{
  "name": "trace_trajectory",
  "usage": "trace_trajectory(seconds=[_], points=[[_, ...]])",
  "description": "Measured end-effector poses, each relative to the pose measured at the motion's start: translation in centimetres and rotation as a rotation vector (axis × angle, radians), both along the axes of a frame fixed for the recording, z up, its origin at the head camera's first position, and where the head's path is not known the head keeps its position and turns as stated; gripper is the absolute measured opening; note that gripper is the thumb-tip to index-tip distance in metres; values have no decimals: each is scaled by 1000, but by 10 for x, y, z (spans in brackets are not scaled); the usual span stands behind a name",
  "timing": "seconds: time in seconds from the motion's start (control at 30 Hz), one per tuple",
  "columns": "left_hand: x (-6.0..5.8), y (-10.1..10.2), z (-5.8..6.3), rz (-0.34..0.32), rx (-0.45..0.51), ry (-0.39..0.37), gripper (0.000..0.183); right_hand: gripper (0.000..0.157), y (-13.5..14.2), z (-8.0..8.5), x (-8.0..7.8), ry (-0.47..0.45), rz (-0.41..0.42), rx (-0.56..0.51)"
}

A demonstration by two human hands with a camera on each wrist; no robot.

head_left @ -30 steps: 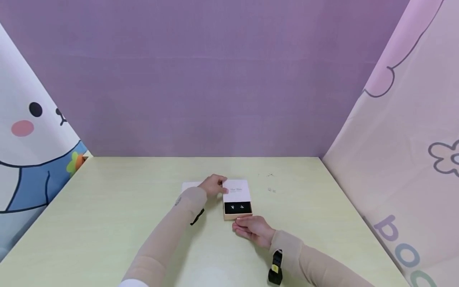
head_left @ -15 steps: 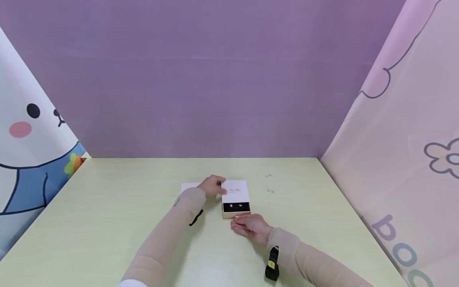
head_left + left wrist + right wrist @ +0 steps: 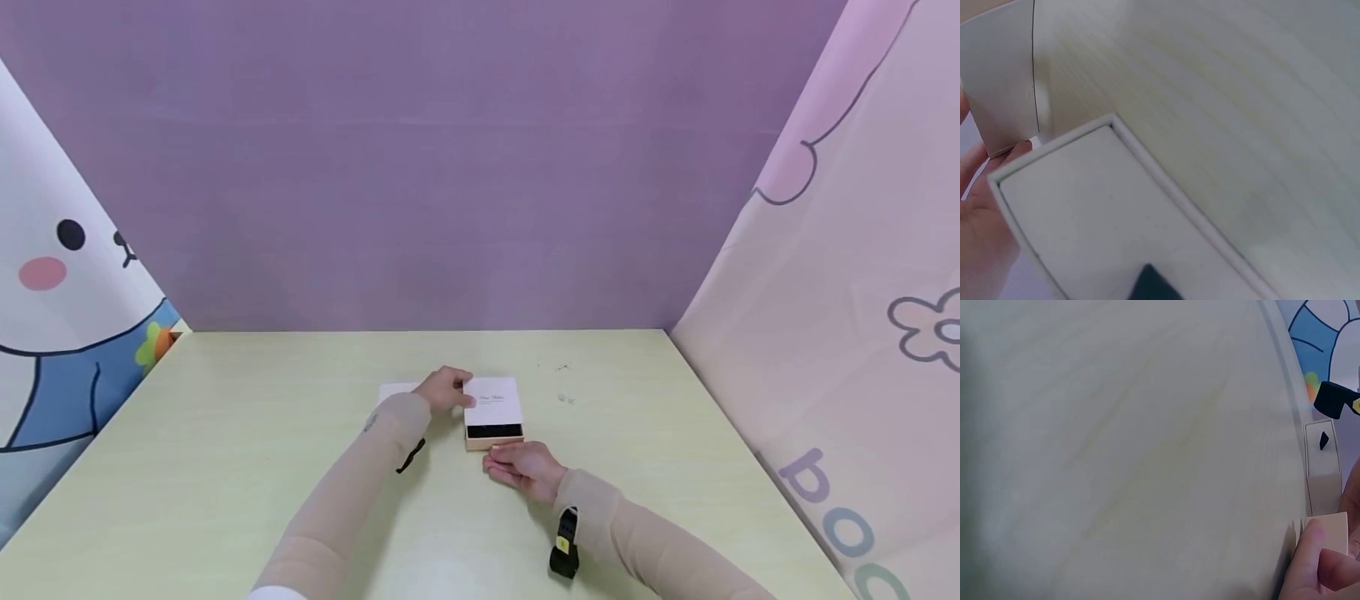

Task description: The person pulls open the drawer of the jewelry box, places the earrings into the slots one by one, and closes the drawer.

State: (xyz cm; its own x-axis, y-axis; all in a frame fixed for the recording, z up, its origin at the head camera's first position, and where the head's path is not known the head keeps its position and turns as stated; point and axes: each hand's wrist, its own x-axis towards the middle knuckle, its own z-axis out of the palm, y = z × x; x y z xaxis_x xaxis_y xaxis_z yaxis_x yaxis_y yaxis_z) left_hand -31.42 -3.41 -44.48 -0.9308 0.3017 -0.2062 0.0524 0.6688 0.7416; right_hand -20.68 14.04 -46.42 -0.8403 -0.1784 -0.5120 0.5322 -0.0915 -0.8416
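A white box sleeve [image 3: 497, 408] with small print lies on the table, and a tan drawer [image 3: 491, 444] with a black insert [image 3: 493, 431] juts from its near end. My left hand [image 3: 444, 388] grips the sleeve's left side between thumb and fingers. My right hand [image 3: 527, 470] is at the drawer's front; in the right wrist view its fingertips press the drawer's tan end [image 3: 1336, 531]. Left of the sleeve, partly behind my left hand, lies a white shallow rimmed box piece [image 3: 1110, 206]. The star-shaped earrings on the insert are hidden under the sleeve.
Small silvery pieces [image 3: 566, 399] lie on the pale table [image 3: 247, 433] right of the box, with another tiny piece [image 3: 562, 367] farther back. A purple backdrop [image 3: 427, 167] stands behind, and printed cloths flank both sides.
The drawer has slid farther into the sleeve, away from me, pushed by my right hand. Both star earrings have gone from sight. My left hand stays at the sleeve.
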Motion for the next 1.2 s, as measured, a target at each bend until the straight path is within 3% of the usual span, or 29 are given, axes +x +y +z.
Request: trace_trajectory(seconds=[0.3, 1.2], points=[[6, 0, 6, 3, 13, -11, 57, 24, -2, 0, -5, 2, -19, 20], [11, -5, 10, -5, 20, -25, 57, 24, -11, 1, -17, 9, -40, 33]])
